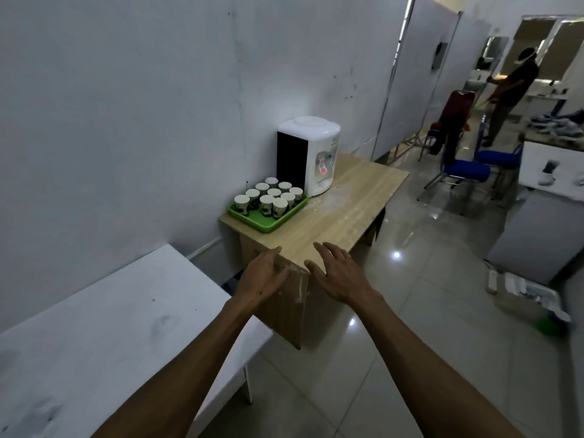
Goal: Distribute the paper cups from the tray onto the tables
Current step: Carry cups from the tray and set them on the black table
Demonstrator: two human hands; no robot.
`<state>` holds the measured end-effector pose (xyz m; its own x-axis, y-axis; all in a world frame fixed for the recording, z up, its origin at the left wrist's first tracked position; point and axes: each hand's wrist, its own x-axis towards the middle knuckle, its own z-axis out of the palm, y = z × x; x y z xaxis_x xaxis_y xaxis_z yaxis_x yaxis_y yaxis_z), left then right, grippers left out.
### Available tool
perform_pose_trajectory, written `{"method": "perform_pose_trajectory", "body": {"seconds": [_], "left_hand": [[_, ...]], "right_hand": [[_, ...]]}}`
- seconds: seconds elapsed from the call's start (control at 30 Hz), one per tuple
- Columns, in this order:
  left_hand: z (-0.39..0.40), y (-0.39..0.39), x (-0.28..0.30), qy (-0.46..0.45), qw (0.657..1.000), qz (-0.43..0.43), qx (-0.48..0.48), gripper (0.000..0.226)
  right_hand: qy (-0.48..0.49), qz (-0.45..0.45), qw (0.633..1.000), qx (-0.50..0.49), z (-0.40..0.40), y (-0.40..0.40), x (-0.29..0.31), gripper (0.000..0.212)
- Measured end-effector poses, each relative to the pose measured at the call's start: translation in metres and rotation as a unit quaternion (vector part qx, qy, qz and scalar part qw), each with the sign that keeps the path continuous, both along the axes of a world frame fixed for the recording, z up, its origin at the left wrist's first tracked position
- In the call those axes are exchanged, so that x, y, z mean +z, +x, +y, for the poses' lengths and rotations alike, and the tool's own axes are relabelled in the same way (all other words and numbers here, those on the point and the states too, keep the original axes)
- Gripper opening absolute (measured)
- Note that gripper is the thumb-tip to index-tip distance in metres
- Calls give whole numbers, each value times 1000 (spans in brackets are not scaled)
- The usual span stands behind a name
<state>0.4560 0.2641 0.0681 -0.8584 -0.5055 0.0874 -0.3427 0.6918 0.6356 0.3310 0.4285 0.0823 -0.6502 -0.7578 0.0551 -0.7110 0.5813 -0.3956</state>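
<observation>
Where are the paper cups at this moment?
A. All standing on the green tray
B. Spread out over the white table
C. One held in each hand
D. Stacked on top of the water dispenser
A: the paper cups all stand upright on the green tray beside the water dispenser; the left hand and right hand are empty.

Appears to be an office or institutional workroom, not a home. Glossy tiled floor [420,279] and plain white walls [126,105], divided by white partition panels [420,74]; wooden desk [341,213] against the wall carrying a water dispenser [316,153] and a green tray [268,221] of paper cups [268,194], with a white table [110,327] beside it. Blue metal-framed chairs [458,173], further white counters at the far end, and a person [512,90] standing there.
</observation>
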Motion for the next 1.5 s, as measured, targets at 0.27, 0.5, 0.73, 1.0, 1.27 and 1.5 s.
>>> {"method": "perform_pose_trajectory", "body": {"seconds": [0.27, 0.5, 0.73, 1.0, 1.27, 1.5], "left_hand": [[-85, -141, -5, 27, 996, -38, 75, 66], [-154, -241, -31, 54, 981, -41, 181, 67], [-211, -305, -47, 74, 959, -35, 271, 60], [-288, -340, -72, 87, 936, -69, 334, 53], [-384, -381, -103, 86, 934, -82, 336, 51], [-454, -405, -134, 95, 930, -165, 315, 82]], "right_hand": [[-37, -23, 998, 46, -92, -149, -4, 63], [-55, -24, 991, 117, -180, -274, -26, 59], [-44, -17, 975, 215, -272, -366, -36, 55], [-21, -43, 962, 270, -372, -414, -53, 54], [17, -62, 954, 292, -469, -437, -81, 55], [42, -89, 956, 276, -543, -449, -99, 52]]}}
